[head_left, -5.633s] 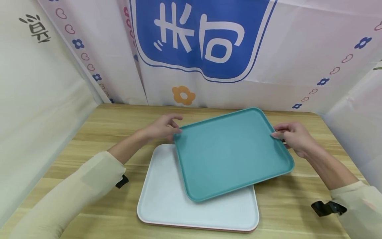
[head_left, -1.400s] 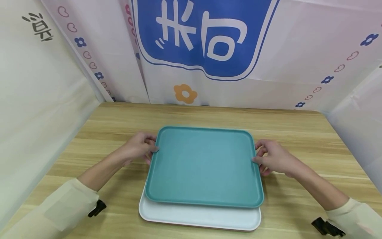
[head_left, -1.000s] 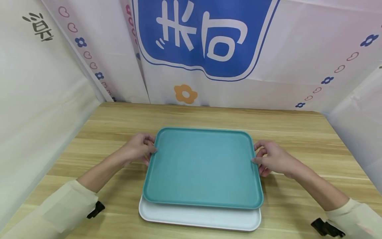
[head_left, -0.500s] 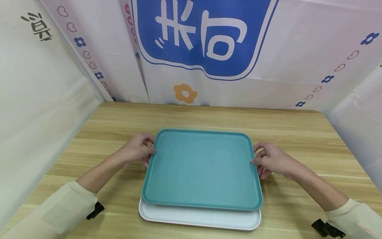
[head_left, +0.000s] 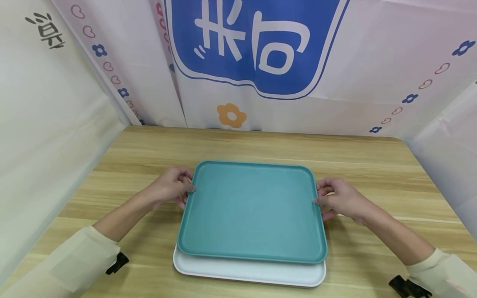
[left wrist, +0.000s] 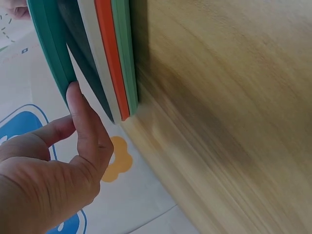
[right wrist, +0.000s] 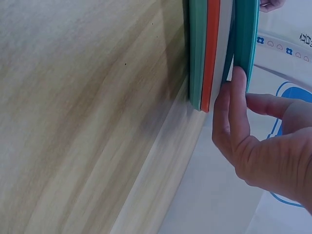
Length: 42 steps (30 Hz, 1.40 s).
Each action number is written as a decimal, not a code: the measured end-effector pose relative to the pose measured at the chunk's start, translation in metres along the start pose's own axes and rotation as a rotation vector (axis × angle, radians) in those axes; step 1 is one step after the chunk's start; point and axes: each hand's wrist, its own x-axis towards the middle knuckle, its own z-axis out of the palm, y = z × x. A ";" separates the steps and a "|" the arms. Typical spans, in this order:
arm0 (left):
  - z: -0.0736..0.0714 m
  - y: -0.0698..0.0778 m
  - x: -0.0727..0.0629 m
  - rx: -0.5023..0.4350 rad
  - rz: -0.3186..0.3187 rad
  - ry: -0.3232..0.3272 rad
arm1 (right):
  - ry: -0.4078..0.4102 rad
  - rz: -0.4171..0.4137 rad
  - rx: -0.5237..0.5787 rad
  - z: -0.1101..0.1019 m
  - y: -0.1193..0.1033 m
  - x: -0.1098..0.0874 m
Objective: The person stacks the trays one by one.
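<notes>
A rectangular teal tray (head_left: 253,211) lies level over a stack of trays, both short sides held. My left hand (head_left: 171,186) pinches its left rim, thumb on top and fingers beneath. Opposite, my right hand (head_left: 340,198) pinches the right rim the same way. Under it, a white tray (head_left: 249,271) shows along the near side. From the left wrist, a narrow gap separates the teal tray from the stack, where an orange-red tray (left wrist: 108,53) and a light green tray (left wrist: 125,58) sit below the white one. The teal tray hides most of the stack.
The stack stands on a wood-grain table (head_left: 130,157). Behind it hangs a white cloth backdrop (head_left: 372,62) with a blue emblem and an orange flower. White cloth walls (head_left: 56,103) close off both sides. Black straps (head_left: 117,263) sit at the sleeve cuffs.
The teal tray was turned and shifted right over the white one; both hands have squared it above the stack. Over the last second it has settled slightly toward me, with both grips kept.
</notes>
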 end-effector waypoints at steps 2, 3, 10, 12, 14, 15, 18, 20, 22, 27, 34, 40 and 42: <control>0.000 -0.002 -0.001 -0.008 -0.002 -0.004 | -0.002 0.004 -0.004 0.000 -0.001 -0.001; 0.000 -0.002 -0.001 -0.012 -0.005 -0.006 | -0.002 0.007 -0.006 0.000 -0.001 -0.001; 0.004 -0.007 -0.004 -0.031 -0.024 -0.005 | 0.003 0.033 -0.013 0.004 -0.002 -0.004; 0.005 -0.008 -0.004 -0.036 -0.031 -0.008 | 0.005 0.032 -0.013 0.005 -0.001 -0.005; 0.007 -0.009 -0.005 -0.036 -0.035 -0.012 | 0.005 0.032 -0.010 0.005 0.000 -0.005; 0.007 -0.010 -0.005 -0.037 -0.039 -0.013 | 0.005 0.032 -0.009 0.005 0.000 -0.005; 0.008 -0.012 -0.006 -0.036 -0.041 -0.013 | 0.004 0.035 -0.010 0.006 0.001 -0.005; 0.008 -0.013 -0.006 -0.039 -0.044 -0.013 | 0.006 0.040 -0.018 0.006 0.001 -0.005; 0.009 -0.014 -0.006 -0.046 -0.050 -0.012 | 0.007 0.041 -0.035 0.006 0.001 -0.005; 0.008 -0.015 -0.006 -0.058 -0.066 -0.014 | -0.007 0.041 -0.070 0.005 0.003 -0.003; 0.007 -0.014 -0.005 -0.063 -0.083 -0.030 | -0.042 0.061 -0.080 0.005 0.002 -0.003; 0.006 -0.016 -0.004 -0.091 -0.079 -0.069 | -0.061 0.080 -0.072 0.005 0.001 -0.002; 0.006 -0.016 -0.004 -0.094 -0.077 -0.080 | -0.067 0.083 -0.064 0.005 0.001 -0.002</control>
